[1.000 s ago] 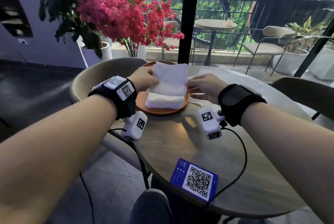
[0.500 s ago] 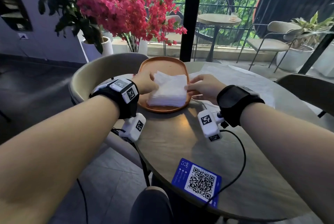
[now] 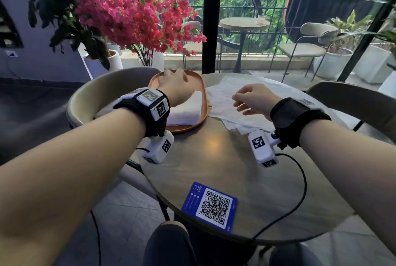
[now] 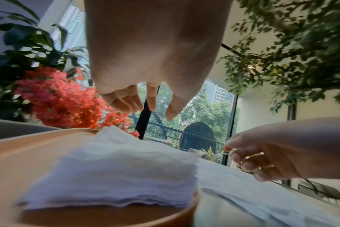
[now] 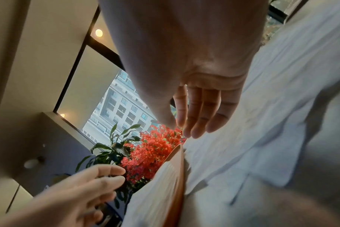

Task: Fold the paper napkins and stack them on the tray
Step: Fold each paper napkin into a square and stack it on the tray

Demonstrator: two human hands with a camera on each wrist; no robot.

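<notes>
A stack of folded white napkins (image 3: pixel 186 111) lies on the near half of the orange oval tray (image 3: pixel 203 94) at the table's far left. My left hand (image 3: pixel 174 82) hovers above the stack (image 4: pixel 115 169), fingers relaxed and empty, not touching it. Unfolded white napkins (image 3: pixel 222 98) lie spread on the table right of the tray. My right hand (image 3: pixel 246 99) hangs over them with loosely bent fingers, holding nothing; in the right wrist view the fingers (image 5: pixel 198 116) point down at the sheets (image 5: pixel 262 122).
The round grey table (image 3: pixel 214 158) carries a blue QR card (image 3: pixel 211 206) near its front edge. Wrist-camera cables trail over the right side. A beige chair (image 3: pixel 102 94) stands behind the tray and another at the right. Red flowers (image 3: pixel 132 14) rise beyond.
Both hands let go of the folded napkin now lying on the stack. The left hand rose above the tray; the right hand moved right over the unfolded sheets.
</notes>
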